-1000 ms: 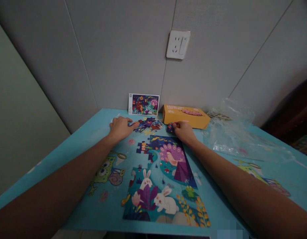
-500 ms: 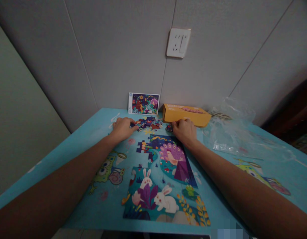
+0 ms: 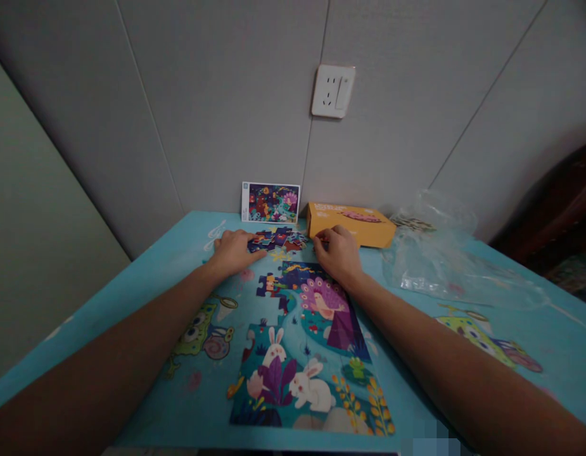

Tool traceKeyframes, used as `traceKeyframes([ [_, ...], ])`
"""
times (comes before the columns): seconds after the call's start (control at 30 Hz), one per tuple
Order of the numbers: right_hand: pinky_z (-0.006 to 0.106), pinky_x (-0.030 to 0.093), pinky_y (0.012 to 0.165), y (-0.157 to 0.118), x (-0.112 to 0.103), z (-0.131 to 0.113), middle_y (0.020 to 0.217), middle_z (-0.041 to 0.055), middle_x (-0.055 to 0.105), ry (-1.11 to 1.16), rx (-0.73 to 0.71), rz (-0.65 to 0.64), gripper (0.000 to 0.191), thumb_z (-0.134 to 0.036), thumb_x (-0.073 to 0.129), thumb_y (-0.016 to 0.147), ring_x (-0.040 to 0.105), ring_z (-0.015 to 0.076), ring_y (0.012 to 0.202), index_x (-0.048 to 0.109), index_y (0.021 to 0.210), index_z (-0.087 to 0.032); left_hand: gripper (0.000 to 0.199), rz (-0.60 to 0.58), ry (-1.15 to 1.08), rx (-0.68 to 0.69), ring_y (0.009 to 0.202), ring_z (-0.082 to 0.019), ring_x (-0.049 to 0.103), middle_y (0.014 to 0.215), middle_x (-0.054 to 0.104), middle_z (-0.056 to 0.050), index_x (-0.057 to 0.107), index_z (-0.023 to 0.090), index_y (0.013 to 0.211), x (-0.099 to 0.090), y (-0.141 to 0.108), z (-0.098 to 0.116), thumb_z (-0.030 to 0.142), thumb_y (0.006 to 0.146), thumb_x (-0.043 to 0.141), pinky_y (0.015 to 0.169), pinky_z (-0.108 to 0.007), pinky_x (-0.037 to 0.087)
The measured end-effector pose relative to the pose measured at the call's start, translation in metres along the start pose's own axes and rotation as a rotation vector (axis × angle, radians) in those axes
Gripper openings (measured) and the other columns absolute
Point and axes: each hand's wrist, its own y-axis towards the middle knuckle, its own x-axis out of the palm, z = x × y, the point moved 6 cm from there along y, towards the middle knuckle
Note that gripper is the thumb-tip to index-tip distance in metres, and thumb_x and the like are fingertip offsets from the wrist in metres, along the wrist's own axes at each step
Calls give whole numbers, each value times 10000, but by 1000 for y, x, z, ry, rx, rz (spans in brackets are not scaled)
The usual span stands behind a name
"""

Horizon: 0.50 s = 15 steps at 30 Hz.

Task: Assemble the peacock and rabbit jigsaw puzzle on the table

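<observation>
A partly joined jigsaw puzzle (image 3: 316, 342) lies flat on the table, showing white rabbits, a pink peacock and a stream; its upper left side has a stepped edge. Beyond it is a heap of loose puzzle pieces (image 3: 278, 239). My left hand (image 3: 234, 251) rests at the heap's left side, fingers and thumb apart, holding nothing. Just right of the heap, in front of the yellow box, my right hand (image 3: 339, 254) has its thumb and fingers curled together on a puzzle piece, mostly hidden by the fingers.
A picture card (image 3: 272, 202) of the full scene leans on the wall. Beside it stands a yellow box (image 3: 352, 223). Clear plastic bags (image 3: 430, 272) lie to the right, on a blue cartoon tablecloth (image 3: 145, 304). A socket (image 3: 334, 92) is on the wall.
My right hand has shifted slightly left, and the dark piece at its fingertips is now mostly covered. My left hand's thumb has spread away from its fingers. The view has tilted slightly.
</observation>
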Motion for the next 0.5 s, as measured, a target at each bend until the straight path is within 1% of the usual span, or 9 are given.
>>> traceKeyframes([
  [0.13,331,417,762,0,1,0,871,120,643,0,-20,-6,276,-300,493,886,588,236,841,716,909,-138,514,23,-14,15,1146,-334,535,1246,638,-78,644,255,1235,0,3,-3,504,790,582,968,-450,418],
  [0.23,331,417,757,0,1,-2,860,119,644,8,-37,-3,265,-288,495,883,586,234,832,713,895,-137,492,50,-54,38,1111,-304,571,1193,670,-66,658,260,1206,-3,2,-2,478,768,615,962,-409,432],
  [0.4,333,421,752,-1,1,-3,846,114,642,38,-43,-3,250,-284,498,883,583,232,825,705,875,-145,553,71,-130,78,1069,-291,605,1156,683,-73,629,225,1230,-6,1,3,448,725,654,948,-382,455],
  [0.5,335,425,763,-1,3,-3,851,114,635,66,-61,-1,241,-281,499,885,582,233,832,699,882,-146,606,95,-165,155,1095,-292,592,1183,656,-104,591,165,1264,-6,0,8,396,708,660,967,-386,450],
])
